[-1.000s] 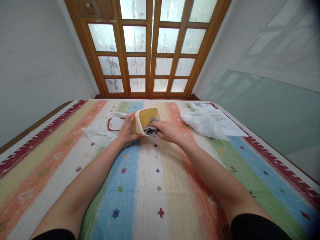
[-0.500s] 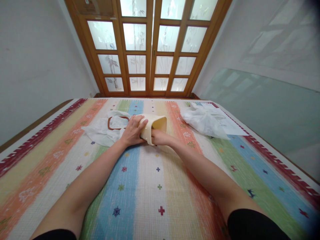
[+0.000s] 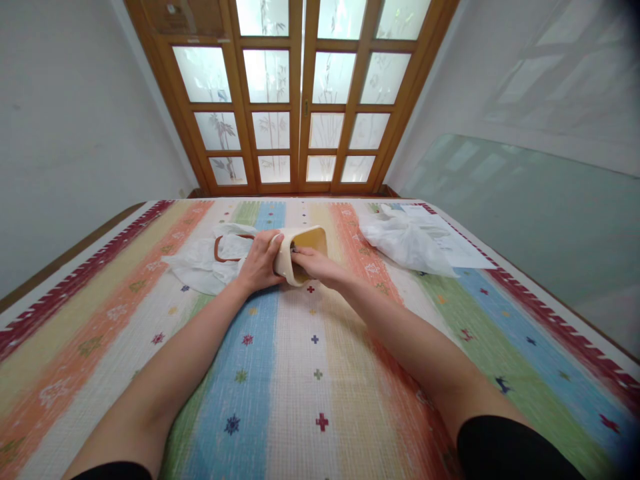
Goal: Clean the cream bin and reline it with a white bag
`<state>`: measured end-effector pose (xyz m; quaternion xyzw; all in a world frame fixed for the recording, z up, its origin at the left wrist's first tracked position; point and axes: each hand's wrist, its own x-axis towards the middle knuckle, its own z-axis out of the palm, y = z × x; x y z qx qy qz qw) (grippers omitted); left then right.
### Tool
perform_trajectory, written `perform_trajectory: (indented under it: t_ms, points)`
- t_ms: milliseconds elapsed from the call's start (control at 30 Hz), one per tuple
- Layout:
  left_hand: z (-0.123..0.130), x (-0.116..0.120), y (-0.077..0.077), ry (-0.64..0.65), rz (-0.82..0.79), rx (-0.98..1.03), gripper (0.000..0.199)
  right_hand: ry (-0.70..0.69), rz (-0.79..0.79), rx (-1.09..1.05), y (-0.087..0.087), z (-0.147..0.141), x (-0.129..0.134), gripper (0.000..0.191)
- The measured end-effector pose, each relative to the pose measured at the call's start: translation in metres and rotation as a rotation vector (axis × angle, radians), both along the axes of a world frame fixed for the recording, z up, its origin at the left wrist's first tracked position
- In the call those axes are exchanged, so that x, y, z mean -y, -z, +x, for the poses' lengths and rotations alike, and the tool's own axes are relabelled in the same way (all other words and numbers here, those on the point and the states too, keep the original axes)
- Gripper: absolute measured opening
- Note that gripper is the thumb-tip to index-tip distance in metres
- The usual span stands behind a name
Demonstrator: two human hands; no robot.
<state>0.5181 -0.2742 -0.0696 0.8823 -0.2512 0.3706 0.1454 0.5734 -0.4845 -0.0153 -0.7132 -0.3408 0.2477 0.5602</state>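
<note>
A cream-coloured container (image 3: 285,259) lies tipped on its side near the table's middle, its mouth facing right and toward me. My left hand (image 3: 261,261) grips its left end, thumb below and fingers on top. At the mouth, my right hand (image 3: 311,261) reaches partly inside, fingers pinched on a small dark object (image 3: 293,248) too small to name. Just left of my left hand lies a crumpled white plastic bag (image 3: 197,260) with a reddish-brown rectangular frame (image 3: 217,249) on it, partly hidden by that hand.
A striped, patterned cloth (image 3: 295,400) covers the table. At the back right a knotted white plastic bag (image 3: 407,240) rests partly on white paper sheets (image 3: 467,252). Beyond the table stand wooden doors (image 3: 300,113) with frosted panes; a glass panel (image 3: 530,213) leans on the right.
My right hand has drawn back slightly out of the container, so its fingers and a small dark object now show. The container's mouth has turned a little more toward me.
</note>
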Motion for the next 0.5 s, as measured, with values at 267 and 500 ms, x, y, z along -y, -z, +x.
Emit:
perform_trajectory:
  t_ms: [267, 500]
  points:
    - [0.000, -0.002, 0.001, -0.065, -0.140, -0.021, 0.129, 0.159, 0.368, -0.386, -0.036, -0.025, 0.004, 0.028]
    - [0.001, 0.004, 0.000, -0.021, -0.172, -0.020, 0.123, 0.224, 0.481, -0.519, -0.028, -0.030, -0.010, 0.026]
